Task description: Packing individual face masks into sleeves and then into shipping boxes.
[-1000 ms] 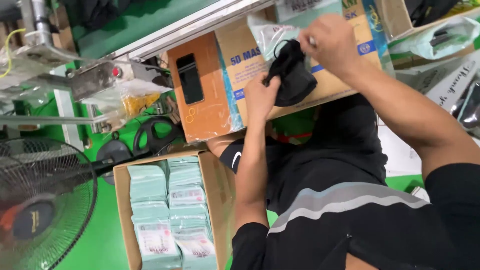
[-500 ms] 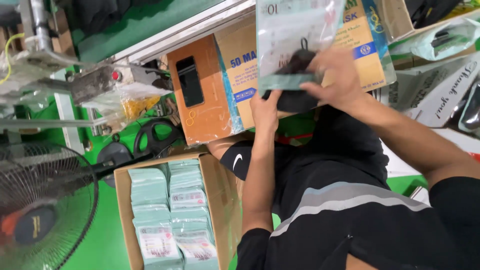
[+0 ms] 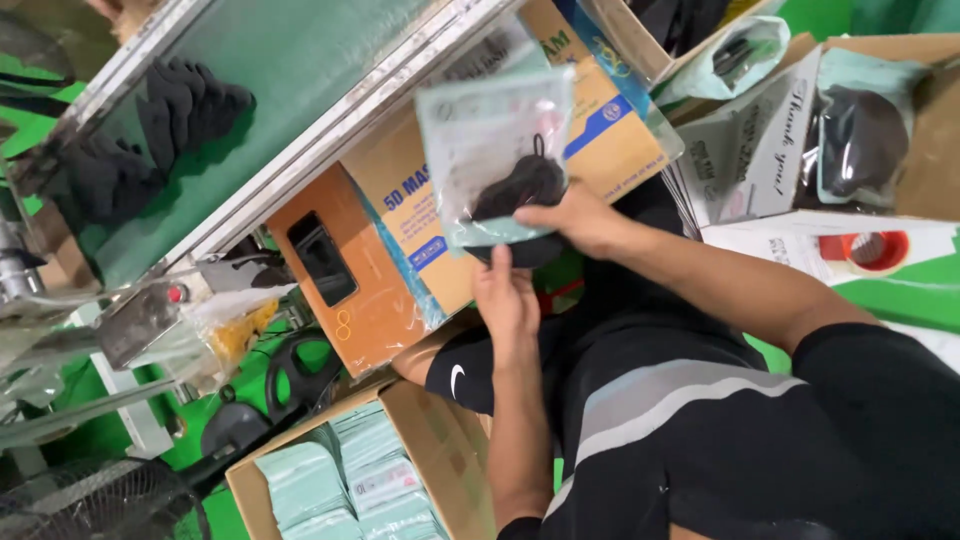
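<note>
Nearest, bottom edge of the view: an open cardboard box packed with stacked pale-green packets; a fan grille sits at the bottom-left corner.

Above that, the person's lap in dark shorts and a black top with a grey stripe. Both forearms reach up from it.

Left hand: fingers mostly straight and loosely together, tips at the lower edge of a clear pouch with a mint-green border. It looks like it props the pouch from below; whether it pinches anything, cannot tell.

Right hand: fingers curled, closed on the lower right corner of the pouch, just beside the left hand's fingertips. Black masks sit inside the pouch's lower half, some dark fabric showing under its bottom edge.

The pouch is held up in the air, upright, in front of an orange-and-blue carton lying on its side.

Farther: a glass-topped bench with a metal rim, loose black masks on it toward the top-left. Right side: more filled pouches and a roll of red tape.
</note>
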